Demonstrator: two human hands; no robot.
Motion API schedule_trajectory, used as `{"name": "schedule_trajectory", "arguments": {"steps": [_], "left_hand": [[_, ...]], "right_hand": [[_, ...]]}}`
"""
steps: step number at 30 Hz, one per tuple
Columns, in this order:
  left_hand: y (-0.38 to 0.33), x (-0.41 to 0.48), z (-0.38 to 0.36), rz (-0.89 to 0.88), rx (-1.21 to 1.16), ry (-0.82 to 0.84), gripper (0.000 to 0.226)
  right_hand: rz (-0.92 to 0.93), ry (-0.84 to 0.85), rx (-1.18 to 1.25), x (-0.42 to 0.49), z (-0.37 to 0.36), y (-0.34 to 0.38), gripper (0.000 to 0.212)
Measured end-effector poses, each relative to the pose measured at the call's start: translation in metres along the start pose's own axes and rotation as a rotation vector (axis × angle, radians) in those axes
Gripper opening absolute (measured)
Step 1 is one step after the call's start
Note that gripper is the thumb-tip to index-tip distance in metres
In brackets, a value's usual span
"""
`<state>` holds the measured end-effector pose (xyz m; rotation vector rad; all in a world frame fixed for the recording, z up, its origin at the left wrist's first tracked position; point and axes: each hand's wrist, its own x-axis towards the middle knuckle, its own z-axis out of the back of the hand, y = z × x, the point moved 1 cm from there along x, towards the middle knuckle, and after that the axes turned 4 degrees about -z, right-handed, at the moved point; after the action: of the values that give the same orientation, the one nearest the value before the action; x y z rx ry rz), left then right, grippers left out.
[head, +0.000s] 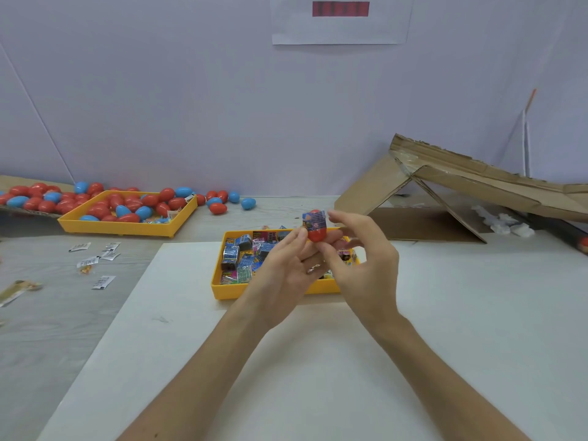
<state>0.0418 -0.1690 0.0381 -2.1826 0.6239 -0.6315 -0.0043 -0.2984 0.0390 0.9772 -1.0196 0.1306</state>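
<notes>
From the head camera, the left hand [286, 268] holds a red egg half [315, 237] upright above the near yellow tray [222, 289]. Its fingertips are curled round the shell's lower part and clamp it. A folded printed packet [314, 219] stands in the shell's open mouth and sticks out above the rim.

The right hand [366, 265] is just beside it with its fingers loosely bent and spread. The forefinger is close to the packet's right edge and the thumb is by the shell's underside. I cannot tell whether this hand presses on either.

The near tray lies on a white sheet [286, 361] and holds more folded packets [241, 253]. A second yellow tray [127, 230], far left, is heaped with red and blue eggs [133, 205], and small sachets [101, 256] are scattered on the table. Torn cardboard [445, 186] leans at the right.

The step in hand looks like filling the shell. The next move probably calls for the right forefinger to push the packet fully below the rim while the left hand holds the shell steady, so that a second half can close over it.
</notes>
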Motion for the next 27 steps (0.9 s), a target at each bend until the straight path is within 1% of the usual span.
{"name": "schedule_trajectory", "arguments": {"steps": [2, 4, 11, 15, 24, 27], "left_hand": [[0.0002, -0.0012, -0.0018, 0.031, -0.028, 0.013, 0.038], [0.0003, -0.0015, -0.0025, 0.059, -0.054, 0.011, 0.039], [-0.0001, -0.0015, -0.001, 0.159, -0.096, -0.036, 0.033], [-0.0018, -0.0024, -0.0005, 0.188, -0.104, -0.005, 0.032], [-0.0007, -0.0003, 0.0056, 0.198, -0.066, 0.026, 0.032], [-0.0003, 0.0003, 0.0066, 0.182, -0.04, 0.028, 0.033]], "right_hand": [[0.095, -0.012, -0.058, -0.0004, 0.0008, 0.0001, 0.041], [0.117, -0.012, -0.087, -0.0009, 0.0003, 0.0009, 0.039], [0.125, -0.053, -0.087, -0.0027, 0.0002, 0.0009, 0.03], [0.148, -0.095, -0.073, -0.0042, -0.0001, -0.0007, 0.026], [0.126, -0.124, -0.055, -0.0049, 0.0004, -0.0013, 0.023], [0.098, -0.102, -0.056, -0.0028, 0.0019, 0.0005, 0.023]]}}
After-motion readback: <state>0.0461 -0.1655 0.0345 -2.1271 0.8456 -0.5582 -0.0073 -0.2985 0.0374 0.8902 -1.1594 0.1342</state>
